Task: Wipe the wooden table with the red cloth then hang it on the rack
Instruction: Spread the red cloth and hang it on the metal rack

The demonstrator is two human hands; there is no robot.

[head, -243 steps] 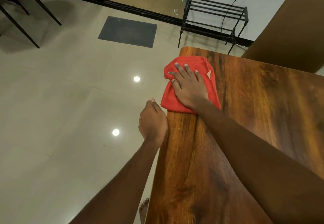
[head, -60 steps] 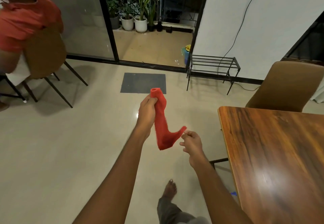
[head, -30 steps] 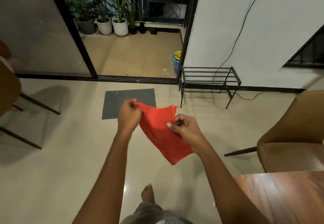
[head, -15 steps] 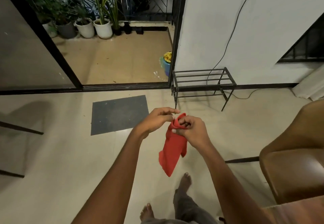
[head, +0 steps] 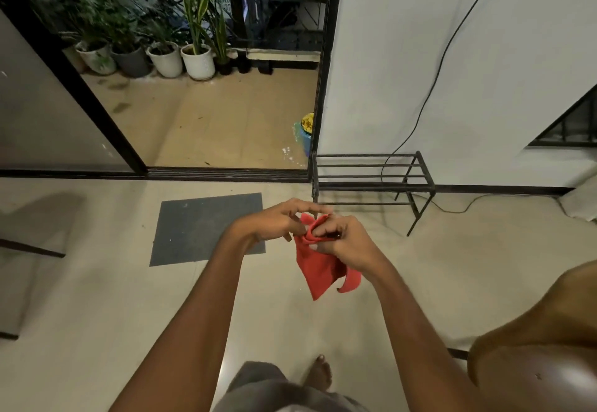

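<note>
The red cloth (head: 318,266) hung in mid-air in front of the person, bunched at its top edge between both hands, its loose corners drooping toward the tiled floor (head: 97,298). The right hand (head: 342,243) had its fingers (head: 323,229) closed on the gathered top of the fabric; the left hand (head: 277,221) pinched the same edge from the other side, fingertips curled in. The black metal rack (head: 371,179) stood against the white wall (head: 403,56), just beyond the hands and apart from the cloth.

The step in hand looked like readying the cloth for hanging. Doing it well would mean drawing the two hands apart to spread the top edge flat, then draping it evenly over one of the rack's top bars so neither side outweighs the other and slides off. A brown chair (head: 533,340) stood close on the right.
</note>
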